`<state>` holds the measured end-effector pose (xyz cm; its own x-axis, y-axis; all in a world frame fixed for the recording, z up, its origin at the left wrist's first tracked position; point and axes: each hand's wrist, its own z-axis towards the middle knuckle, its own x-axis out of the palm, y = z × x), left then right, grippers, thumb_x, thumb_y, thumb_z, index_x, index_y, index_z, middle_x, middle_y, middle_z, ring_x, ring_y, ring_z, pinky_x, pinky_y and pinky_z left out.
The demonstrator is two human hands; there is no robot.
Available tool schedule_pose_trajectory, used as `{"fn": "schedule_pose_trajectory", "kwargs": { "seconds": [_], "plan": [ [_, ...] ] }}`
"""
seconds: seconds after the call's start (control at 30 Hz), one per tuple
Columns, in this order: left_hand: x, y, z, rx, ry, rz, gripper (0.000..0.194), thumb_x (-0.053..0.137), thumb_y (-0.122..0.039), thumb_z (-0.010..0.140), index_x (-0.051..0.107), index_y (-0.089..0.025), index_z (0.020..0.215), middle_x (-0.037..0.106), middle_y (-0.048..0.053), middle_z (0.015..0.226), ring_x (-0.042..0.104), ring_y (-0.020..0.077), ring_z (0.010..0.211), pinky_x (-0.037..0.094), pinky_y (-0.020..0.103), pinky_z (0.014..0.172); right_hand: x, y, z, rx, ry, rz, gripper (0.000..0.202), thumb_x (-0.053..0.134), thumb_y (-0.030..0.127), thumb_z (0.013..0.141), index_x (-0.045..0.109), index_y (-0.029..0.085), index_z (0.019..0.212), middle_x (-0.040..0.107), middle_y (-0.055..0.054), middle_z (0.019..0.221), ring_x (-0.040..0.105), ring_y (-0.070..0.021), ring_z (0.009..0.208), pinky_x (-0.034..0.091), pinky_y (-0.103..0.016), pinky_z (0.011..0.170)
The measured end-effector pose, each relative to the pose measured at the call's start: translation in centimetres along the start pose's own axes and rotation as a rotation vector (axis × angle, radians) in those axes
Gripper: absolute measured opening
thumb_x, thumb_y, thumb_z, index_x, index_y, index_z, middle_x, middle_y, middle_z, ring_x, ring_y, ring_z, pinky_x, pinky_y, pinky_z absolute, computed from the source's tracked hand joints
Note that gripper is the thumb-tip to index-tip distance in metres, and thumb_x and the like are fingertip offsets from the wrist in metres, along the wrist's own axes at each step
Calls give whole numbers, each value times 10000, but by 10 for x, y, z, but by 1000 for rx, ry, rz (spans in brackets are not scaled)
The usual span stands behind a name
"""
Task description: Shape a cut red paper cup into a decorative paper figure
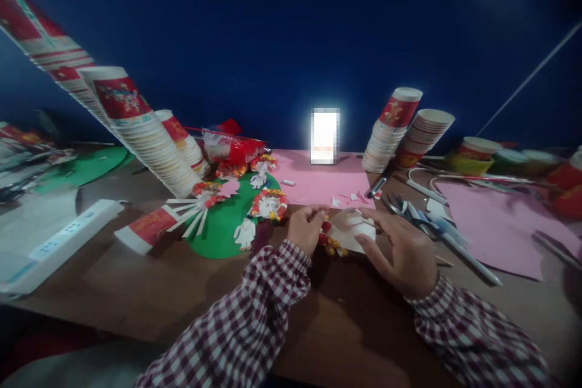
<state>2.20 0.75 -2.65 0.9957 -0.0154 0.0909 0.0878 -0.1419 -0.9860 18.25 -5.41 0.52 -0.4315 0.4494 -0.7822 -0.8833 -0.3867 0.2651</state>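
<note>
At the near middle of the brown worktop (150, 291), both hands are working on one cut-up paper cup (352, 233) with a red and yellow print. The left hand (305, 229) is pinching the cup's left edge between thumb and fingertips, fingers curled close. The right hand (402, 251) is cupping the white body of the cup from the right, thumb lying under it and fingers wrapping over, so both are closing on the same piece just above the worktop. Both sleeves are showing a dark red and white check.

Just left of the hands a green paper disc (218, 227) is lying flat, carrying finished cup flowers (270, 203) with white strips fanned out. A pink sheet (318, 185) is lying behind the hands, scattered with small scraps. Leaning stacks of cups (145, 139) are standing at left and another stack of cups (393, 130) at right behind. A white power strip (59, 242) is resting at far left.
</note>
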Motion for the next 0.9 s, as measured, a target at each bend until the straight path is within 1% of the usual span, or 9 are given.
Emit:
{"fn": "schedule_pose_trajectory", "kwargs": {
  "seconds": [0.1,0.3,0.43,0.57,0.7,0.8,0.9],
  "plan": [
    [-1,0,2,40,9,5,166,532,-203,698,643,-106,774,639,38,726,546,81,599,430,168,534,1,-3,-1,11,-7,2,384,503,376,770,520,168,1092,608,-63,1009,559,-193,897,434,-305,785],
    [-2,-3,1,112,68,80,184,512,-231,730,633,-104,786,637,50,736,545,89,606,430,176,541,1,-3,-1,21,-13,-5,364,481,366,787,527,171,1091,611,-62,1010,562,-193,893,435,-305,786],
    [0,-5,-4,217,101,144,218,539,-279,731,634,-108,827,651,71,778,575,117,665,461,206,604,1,-2,0,20,-4,12,356,484,360,788,529,176,1090,615,-63,1003,569,-190,876,439,-304,785],
    [1,-4,-7,301,152,201,269,610,-292,682,639,-120,886,659,80,826,592,142,701,475,227,631,1,-1,0,10,-14,26,351,471,363,795,537,173,1082,618,-74,999,574,-199,882,447,-314,781],
    [1,-2,-6,292,158,185,223,600,-274,687,660,-110,825,669,73,768,591,143,671,477,236,627,1,-1,-1,-3,-15,48,332,473,359,792,553,169,1053,622,-77,988,568,-208,906,440,-330,807],
    [1,-2,-4,277,162,172,225,578,-291,704,666,-101,789,675,76,765,594,150,691,472,238,641,-1,-3,-2,-25,5,105,306,481,347,785,565,175,1023,624,-68,979,565,-197,913,437,-315,817],
    [1,-1,-4,272,152,185,237,571,-302,706,663,-97,782,672,74,746,584,140,659,460,217,595,-6,-6,-2,-7,-14,157,394,482,381,777,521,164,1103,616,-74,992,583,-184,865,455,-294,770]
  ]
}}
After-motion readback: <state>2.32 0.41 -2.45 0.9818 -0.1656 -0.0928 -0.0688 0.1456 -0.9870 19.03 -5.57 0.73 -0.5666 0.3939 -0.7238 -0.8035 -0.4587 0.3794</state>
